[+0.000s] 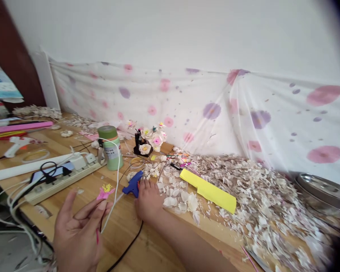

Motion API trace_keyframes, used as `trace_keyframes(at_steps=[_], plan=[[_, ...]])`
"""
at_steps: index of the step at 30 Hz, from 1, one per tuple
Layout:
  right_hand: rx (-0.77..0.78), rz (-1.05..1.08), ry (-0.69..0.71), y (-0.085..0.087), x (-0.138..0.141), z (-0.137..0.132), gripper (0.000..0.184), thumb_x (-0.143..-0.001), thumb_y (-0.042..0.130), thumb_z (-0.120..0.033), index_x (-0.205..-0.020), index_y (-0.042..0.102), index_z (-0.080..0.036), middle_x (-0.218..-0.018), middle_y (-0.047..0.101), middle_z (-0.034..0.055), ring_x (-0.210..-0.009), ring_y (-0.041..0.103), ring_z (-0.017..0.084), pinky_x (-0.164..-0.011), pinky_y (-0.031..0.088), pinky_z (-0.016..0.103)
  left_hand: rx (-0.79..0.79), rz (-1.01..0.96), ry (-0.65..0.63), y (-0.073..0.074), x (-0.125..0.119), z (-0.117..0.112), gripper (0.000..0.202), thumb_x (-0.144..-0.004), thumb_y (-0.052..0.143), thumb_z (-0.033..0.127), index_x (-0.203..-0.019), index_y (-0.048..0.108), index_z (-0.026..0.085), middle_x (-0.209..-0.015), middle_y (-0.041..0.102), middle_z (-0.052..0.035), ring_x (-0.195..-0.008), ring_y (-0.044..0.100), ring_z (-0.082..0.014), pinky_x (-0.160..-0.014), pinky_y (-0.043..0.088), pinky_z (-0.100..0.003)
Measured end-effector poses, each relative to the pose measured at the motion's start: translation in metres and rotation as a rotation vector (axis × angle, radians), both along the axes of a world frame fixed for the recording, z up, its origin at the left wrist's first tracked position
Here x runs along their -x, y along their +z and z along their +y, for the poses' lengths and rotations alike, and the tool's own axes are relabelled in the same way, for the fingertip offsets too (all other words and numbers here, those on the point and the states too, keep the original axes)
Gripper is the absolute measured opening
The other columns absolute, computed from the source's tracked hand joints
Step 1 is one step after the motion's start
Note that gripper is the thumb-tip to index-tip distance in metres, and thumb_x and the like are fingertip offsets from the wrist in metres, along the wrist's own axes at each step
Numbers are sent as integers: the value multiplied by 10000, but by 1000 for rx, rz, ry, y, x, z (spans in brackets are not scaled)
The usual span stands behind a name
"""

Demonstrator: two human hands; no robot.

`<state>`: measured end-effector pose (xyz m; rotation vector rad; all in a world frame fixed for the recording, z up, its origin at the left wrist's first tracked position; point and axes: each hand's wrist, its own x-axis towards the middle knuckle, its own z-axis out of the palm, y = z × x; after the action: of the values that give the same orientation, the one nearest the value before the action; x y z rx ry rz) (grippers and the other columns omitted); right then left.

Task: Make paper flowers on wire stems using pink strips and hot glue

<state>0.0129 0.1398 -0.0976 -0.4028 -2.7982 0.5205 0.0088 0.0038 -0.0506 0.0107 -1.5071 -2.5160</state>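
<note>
Nearest, at 7 o'clock, the left hand [76, 234], fingers spread, pinches a small pink-and-yellow flower [105, 192] by its thin stem. At 6 o'clock, the right hand [149, 200], fingers together, covers part of a blue glue gun [133, 184]; any grip is hard to tell. At 2 o'clock, a yellow strip [208, 190] lies on pale petals [260, 196]. A steel bowl [320, 190] at 3 o'clock is cut off.

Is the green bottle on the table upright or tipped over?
Upright: the green bottle stands on its base on the table.
</note>
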Motion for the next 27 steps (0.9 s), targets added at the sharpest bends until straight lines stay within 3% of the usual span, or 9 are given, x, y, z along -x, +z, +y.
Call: trace_keyframes(at_steps=[6, 11, 14, 17, 19, 22, 24, 26, 27], plan=[[74, 1, -12, -19, 22, -8, 682, -642, 606, -34, -1298, 429, 32, -1145, 584, 308, -1040, 562, 381, -891, 416, 513, 151, 39, 42, 3, -4, -12, 763, -666, 788, 165, -1333, 456, 326, -796, 735, 31, -659, 689, -117, -679, 560, -161], [266, 115, 12, -12, 8, -1, 565, -748, 562, -110, -1285, 429, 2, -1087, 621, 270, -1014, 589, 344, -859, 441, 457, 358, 145, 197, -2, -18, -16, 798, -647, 815, 206, -1348, 438, 268, -843, 733, -9, -708, 693, -134, -675, 555, -160], [422, 198, 32, -2, 1, 12, 554, -768, 566, -155, -1290, 407, -59, -1003, 663, 192, -873, 640, 280, -763, 479, 392, 308, 162, 177, 2, -22, -16, 811, -646, 811, 167, -1350, 431, 303, -844, 735, 19, -687, 695, -134, -661, 568, -163], [584, 308, 37, 13, -10, 26, 350, -823, 491, -170, -1166, 474, -107, -944, 677, 124, -802, 652, 206, -723, 495, 321, 133, 131, 108, 11, -14, -19, 769, -661, 777, 125, -1331, 462, 331, -794, 733, 58, -633, 687, -115, -656, 574, -160], [678, 375, 31, 25, -25, 32, 217, -894, 375, -213, -1046, 504, -127, -913, 678, 112, -775, 659, 173, -714, 506, 297, 5, 88, 35, 17, -5, -24, 733, -632, 779, 123, -1295, 518, 297, -754, 734, 41, -608, 682, -116, -618, 567, -146], [844, 478, -13, 39, -64, 30, 362, -971, 204, -342, -947, 513, -154, -880, 681, 108, -699, 665, 151, -682, 524, 292, -66, 65, 12, 24, 2, -26, 763, -562, 811, 118, -1264, 555, 270, -739, 739, 7, -605, 683, -128, -586, 563, -142], [1072, 583, -75, 38, -96, 19, 374, -932, 383, -480, -852, 570, -166, -770, 688, 80, -654, 652, 170, -680, 525, 308, -52, 64, 20, 27, -1, -21, 801, -544, 826, 119, -1275, 541, 283, -733, 738, 6, -596, 681, -126, -597, 568, -152], [1062, 597, -64, 29, -126, 3, 401, -858, 515, -547, -799, 630, -168, -640, 670, 71, -616, 638, 206, -644, 521, 331, -34, 44, 2, 29, -9, -9, 831, -551, 833, 141, -1301, 511, 294, -732, 739, 1, -593, 681, -129, -604, 571, -162], [1045, 663, -145, 24, -138, -6, 389, -826, 561, -557, -838, 652, -179, -639, 674, 72, -613, 637, 223, -602, 516, 335, -28, 39, -14, 29, -15, -2, 844, -555, 837, 157, -1314, 495, 298, -735, 740, -2, -595, 683, -133, -604, 572, -166]])
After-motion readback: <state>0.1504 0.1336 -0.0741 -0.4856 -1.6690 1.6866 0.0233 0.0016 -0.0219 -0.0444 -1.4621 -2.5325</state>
